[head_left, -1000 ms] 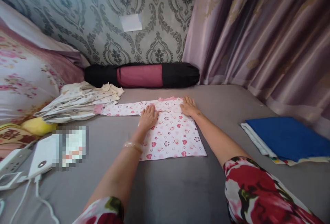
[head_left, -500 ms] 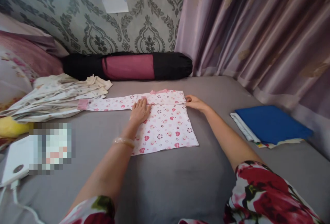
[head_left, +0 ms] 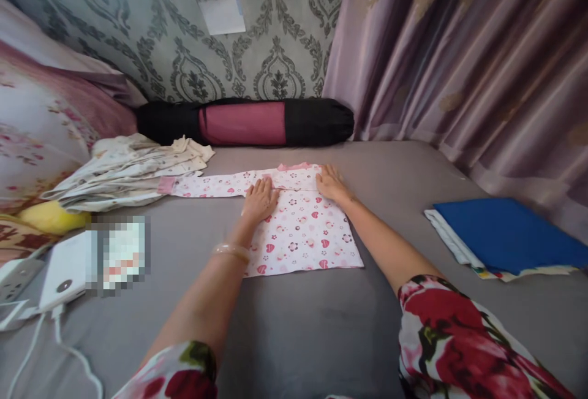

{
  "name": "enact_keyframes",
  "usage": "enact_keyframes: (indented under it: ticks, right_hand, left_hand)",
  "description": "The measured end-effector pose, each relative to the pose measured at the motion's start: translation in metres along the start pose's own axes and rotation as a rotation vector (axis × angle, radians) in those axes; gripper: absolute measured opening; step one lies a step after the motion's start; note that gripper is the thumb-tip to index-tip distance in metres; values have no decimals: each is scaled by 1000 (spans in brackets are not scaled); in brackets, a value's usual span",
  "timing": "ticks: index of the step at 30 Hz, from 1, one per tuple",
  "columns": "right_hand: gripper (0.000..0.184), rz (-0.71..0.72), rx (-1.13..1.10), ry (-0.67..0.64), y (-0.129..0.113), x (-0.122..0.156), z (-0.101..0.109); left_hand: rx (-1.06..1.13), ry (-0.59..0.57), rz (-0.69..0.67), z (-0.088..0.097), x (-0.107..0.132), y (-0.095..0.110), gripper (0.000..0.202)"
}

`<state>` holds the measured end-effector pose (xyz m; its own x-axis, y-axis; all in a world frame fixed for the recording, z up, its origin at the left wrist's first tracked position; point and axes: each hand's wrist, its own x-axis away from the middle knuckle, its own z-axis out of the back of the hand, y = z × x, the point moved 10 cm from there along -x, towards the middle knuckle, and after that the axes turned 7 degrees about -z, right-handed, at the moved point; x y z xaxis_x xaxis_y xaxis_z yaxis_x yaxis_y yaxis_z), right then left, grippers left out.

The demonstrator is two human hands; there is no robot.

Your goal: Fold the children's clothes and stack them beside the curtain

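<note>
A small white garment with pink hearts and flowers (head_left: pixel 303 233) lies spread flat on the grey bed (head_left: pixel 321 338). One sleeve (head_left: pixel 202 186) stretches out to the left. My left hand (head_left: pixel 260 198) rests flat on the garment's upper left part, fingers stretched out. My right hand (head_left: pixel 329 183) lies flat on its upper right corner, where the cloth is folded over. Neither hand holds anything.
A pile of cream clothes (head_left: pixel 128 169) sits at the left. A black and pink roll bag (head_left: pixel 245 122) lies against the wall. Folded blue cloth (head_left: pixel 509 233) is at the right by the curtain (head_left: pixel 459 62). White devices with cables (head_left: pixel 59 270) and a floral pillow (head_left: pixel 41 135) are at the left.
My right hand has moved from the garment's right edge back onto its upper right corner, pressing flat. My left hand stays pressed on the garment. The view has shifted slightly.
</note>
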<state>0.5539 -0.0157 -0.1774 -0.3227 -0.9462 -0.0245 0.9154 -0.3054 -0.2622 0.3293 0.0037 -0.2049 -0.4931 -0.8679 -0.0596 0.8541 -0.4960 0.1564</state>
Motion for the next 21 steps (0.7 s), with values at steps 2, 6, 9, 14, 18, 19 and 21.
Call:
enact_keyframes:
  ticks: [2, 6, 9, 14, 18, 19, 21]
  right_hand:
    - [64, -20, 33, -17, -6, -4, -14]
    - [70, -63, 61, -26, -3, -8, -30]
    - [71, -52, 69, -19, 0, -11, -32]
    - [69, -94, 93, -42, 0, -12, -28]
    - [60, -14, 88, 77, -37, 0, -15]
    - [59, 60, 75, 95, -55, 5, -15]
    - [58, 230, 53, 51, -94, 15, -25]
  left_hand:
    - [8, -5, -2, 0, 0, 1, 69]
    - [14, -10, 7, 0, -1, 0, 68]
    - [21, -1, 10, -1, -1, 0, 69]
    - [35, 27, 3, 0, -1, 0, 70]
    - [34, 81, 20, 5, 0, -1, 70]
    - [32, 97, 26, 6, 1, -1, 69]
    - [20, 133, 11, 10, 1, 0, 66]
